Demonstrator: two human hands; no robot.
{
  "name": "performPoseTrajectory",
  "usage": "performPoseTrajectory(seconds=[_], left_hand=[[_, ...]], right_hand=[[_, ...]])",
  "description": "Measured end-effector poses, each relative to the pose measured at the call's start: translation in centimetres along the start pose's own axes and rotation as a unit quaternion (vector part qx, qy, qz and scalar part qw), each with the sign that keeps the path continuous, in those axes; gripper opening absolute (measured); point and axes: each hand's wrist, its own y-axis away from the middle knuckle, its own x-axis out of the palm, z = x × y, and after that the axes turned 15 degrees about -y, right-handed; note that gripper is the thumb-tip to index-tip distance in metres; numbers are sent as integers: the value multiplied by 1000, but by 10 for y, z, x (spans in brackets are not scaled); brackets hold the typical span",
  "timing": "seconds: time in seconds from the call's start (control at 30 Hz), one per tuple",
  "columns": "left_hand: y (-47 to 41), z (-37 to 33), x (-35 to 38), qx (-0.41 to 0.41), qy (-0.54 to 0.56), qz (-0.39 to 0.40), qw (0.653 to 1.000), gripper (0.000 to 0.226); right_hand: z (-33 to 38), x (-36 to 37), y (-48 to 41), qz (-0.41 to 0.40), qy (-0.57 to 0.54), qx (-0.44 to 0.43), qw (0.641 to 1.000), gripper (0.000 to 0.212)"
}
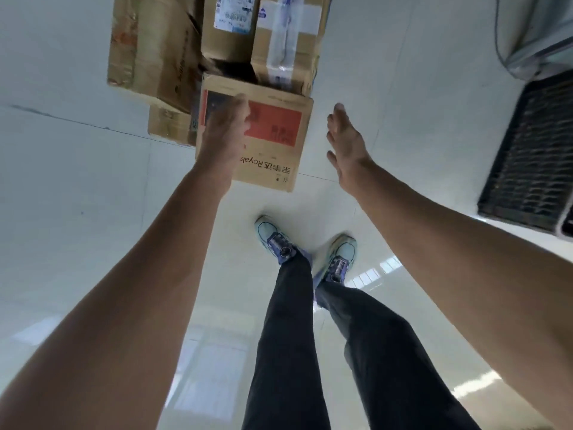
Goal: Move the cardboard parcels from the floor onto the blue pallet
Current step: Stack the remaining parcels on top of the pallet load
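You're reaching for the likely stiff box (276,144), left hand (224,125) over it, right hand (347,144) beside, fingers released; clasp opposite sides.

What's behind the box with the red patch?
Behind the red-patch box stand more cardboard parcels: a taped box, a white-labelled box and a worn box. The dark gap between them shows nothing clearly.

head view looks steeply down, floor (77,187) near.
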Motion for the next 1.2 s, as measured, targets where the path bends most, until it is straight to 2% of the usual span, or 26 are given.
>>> performPoseTrajectory(seconds=[0.07, 0.17, 0.3, 0.4, 0.83, 0.93, 0.97, 1.07, 1.2], left_hand=[[-1, 8, 0, 5, -2, -10, 1000, 36], [-6, 19, 0, 22, -32, -11, 999, 27], [-11, 33, 1, 19, -52, -52, 997, 25], [-11, 42, 7, 24, -59, -34, 997, 26], [-15, 48, 12, 30, -64, 1, 997, 21], [-12, 44, 8, 30, -89, 21, 995, 30], [-11, 42, 6, 34, -100, 29, 994, 33], [-11, 36, 0, 65, -128, 48, 988, 21], [-14, 30, -10, 105, -178, 82, 975, 20]], right_hand=[[-11, 1, 2, 13, -36, 18, 999, 73], [-23, 7, -2, 49, -69, 15, 996, 71], [-27, 21, -10, 82, -86, 7, 993, 71], [-25, 28, -13, 99, -80, 0, 992, 74], [-19, 29, -14, 76, -102, -32, 991, 73], [-25, 24, -7, 66, -122, -30, 990, 74], [-28, 21, -6, 63, -129, -31, 989, 74], [-42, 16, 1, 49, -152, -26, 987, 75], [-59, 17, 11, 10, -193, -20, 981, 79]])
